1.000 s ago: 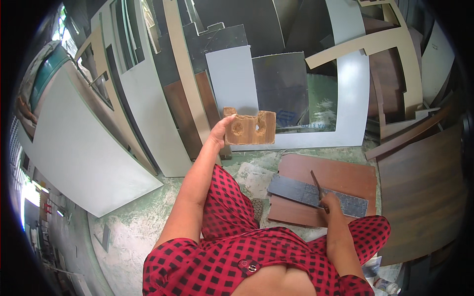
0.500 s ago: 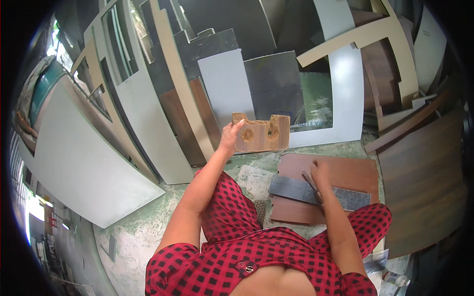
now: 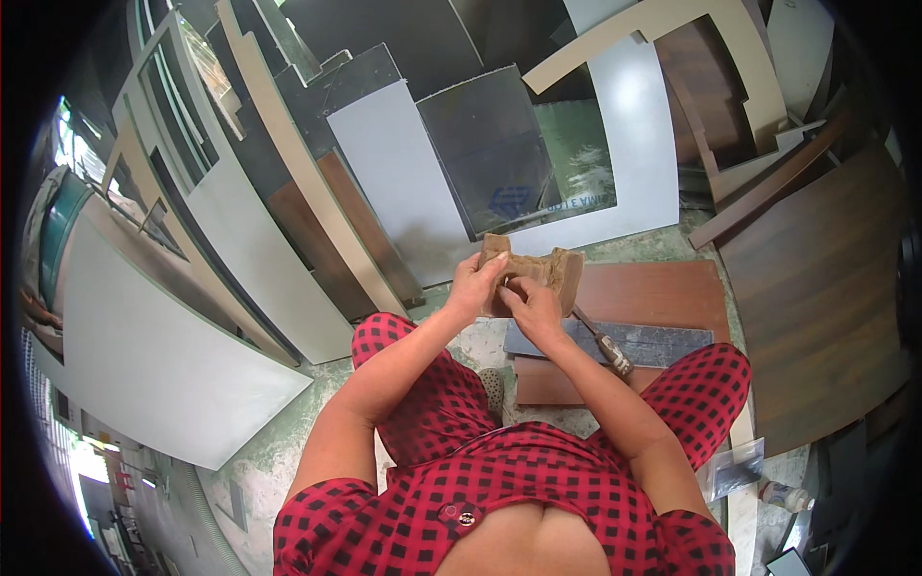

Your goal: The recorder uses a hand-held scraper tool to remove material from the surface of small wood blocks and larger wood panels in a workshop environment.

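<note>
My left hand (image 3: 474, 288) grips the left end of a notched brown board piece (image 3: 565, 273), which is tilted above the floor in front of me. Its top edge has a rough cut-out with bare fibre showing. My right hand (image 3: 535, 305) is against the face of this piece, fingers curled together where a hole was visible before; whatever they pinch is hidden. Beyond my right wrist lies a tool with a thin dark shaft and a worn handle (image 3: 613, 355), possibly a screwdriver. It rests across a dark grey strip (image 3: 663, 344) on a reddish-brown panel (image 3: 663, 288).
White, black and tan cut-out panels (image 3: 384, 154) lean along the far side. A large pale sheet (image 3: 163, 336) stands at the left, a dark wood-grain sheet (image 3: 826, 298) at the right. A small white bottle (image 3: 786, 496) lies at the lower right.
My right hand has let go of the tool, now lying on the strip, and moved up and left to the notched piece. The piece has come slightly lower and is more tilted.
</note>
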A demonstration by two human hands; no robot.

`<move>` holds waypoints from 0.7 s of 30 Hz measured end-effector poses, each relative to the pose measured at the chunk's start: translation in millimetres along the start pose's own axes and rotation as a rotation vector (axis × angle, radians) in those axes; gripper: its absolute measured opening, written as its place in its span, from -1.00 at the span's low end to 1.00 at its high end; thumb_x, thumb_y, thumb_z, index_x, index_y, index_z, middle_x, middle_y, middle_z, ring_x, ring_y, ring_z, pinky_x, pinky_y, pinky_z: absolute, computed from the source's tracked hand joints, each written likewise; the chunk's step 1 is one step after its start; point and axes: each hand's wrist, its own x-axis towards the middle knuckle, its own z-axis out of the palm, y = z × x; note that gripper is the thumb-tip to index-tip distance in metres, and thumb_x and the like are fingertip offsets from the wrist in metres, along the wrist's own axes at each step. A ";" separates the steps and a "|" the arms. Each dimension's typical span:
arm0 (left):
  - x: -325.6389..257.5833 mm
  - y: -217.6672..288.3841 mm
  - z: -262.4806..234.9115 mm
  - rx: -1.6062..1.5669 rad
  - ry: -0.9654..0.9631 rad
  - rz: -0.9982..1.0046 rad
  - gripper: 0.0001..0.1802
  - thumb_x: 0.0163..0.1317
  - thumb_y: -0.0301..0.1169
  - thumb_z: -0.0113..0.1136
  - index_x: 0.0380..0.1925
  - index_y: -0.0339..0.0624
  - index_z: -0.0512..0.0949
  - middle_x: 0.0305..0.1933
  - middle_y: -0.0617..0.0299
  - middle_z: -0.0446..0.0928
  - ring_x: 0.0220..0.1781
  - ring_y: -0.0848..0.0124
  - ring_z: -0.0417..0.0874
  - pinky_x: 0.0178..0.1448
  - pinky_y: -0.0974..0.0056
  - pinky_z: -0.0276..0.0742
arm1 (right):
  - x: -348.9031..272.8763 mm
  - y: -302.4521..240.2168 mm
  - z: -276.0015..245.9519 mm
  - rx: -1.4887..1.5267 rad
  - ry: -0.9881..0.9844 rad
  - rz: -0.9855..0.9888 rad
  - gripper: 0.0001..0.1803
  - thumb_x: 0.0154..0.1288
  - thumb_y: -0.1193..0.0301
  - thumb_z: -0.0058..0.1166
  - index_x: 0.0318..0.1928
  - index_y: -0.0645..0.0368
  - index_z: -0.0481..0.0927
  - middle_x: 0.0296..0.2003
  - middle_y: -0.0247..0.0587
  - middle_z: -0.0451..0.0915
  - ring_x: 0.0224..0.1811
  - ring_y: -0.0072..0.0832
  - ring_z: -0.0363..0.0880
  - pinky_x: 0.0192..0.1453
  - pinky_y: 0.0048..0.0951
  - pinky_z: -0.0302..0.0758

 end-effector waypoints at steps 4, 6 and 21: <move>-4.5 -1.7 -3.1 -0.049 0.042 -0.006 -0.76 0.28 -0.31 0.14 -0.19 -0.26 0.51 -0.26 0.30 0.53 -0.27 0.57 0.52 -0.20 0.39 0.47 | 3.2 3.6 14.6 0.152 0.039 0.043 -0.69 0.16 0.20 0.12 -0.28 0.21 0.63 -0.44 -0.11 0.63 -0.38 -0.23 0.61 -0.25 -0.28 0.47; -7.3 -0.4 -8.0 -0.068 0.069 -0.003 -0.76 0.27 -0.29 0.15 -0.22 -0.25 0.52 -0.29 0.32 0.54 -0.30 0.58 0.51 -0.22 0.40 0.46 | 8.2 5.4 23.9 0.264 0.042 0.016 -0.68 0.16 0.19 0.13 -0.30 0.21 0.64 -0.45 -0.12 0.64 -0.40 -0.25 0.61 -0.26 -0.29 0.48; -26.8 -11.4 -60.1 0.311 0.184 0.066 -0.75 0.26 -0.26 0.17 -0.30 -0.25 0.53 -0.38 0.39 0.50 -0.36 0.64 0.43 -0.29 0.43 0.39 | 15.5 6.2 85.5 -0.200 -0.008 -0.309 -0.85 0.07 0.35 0.02 -0.47 0.18 0.52 -0.46 0.00 0.57 -0.41 -0.04 0.58 -0.30 -0.06 0.48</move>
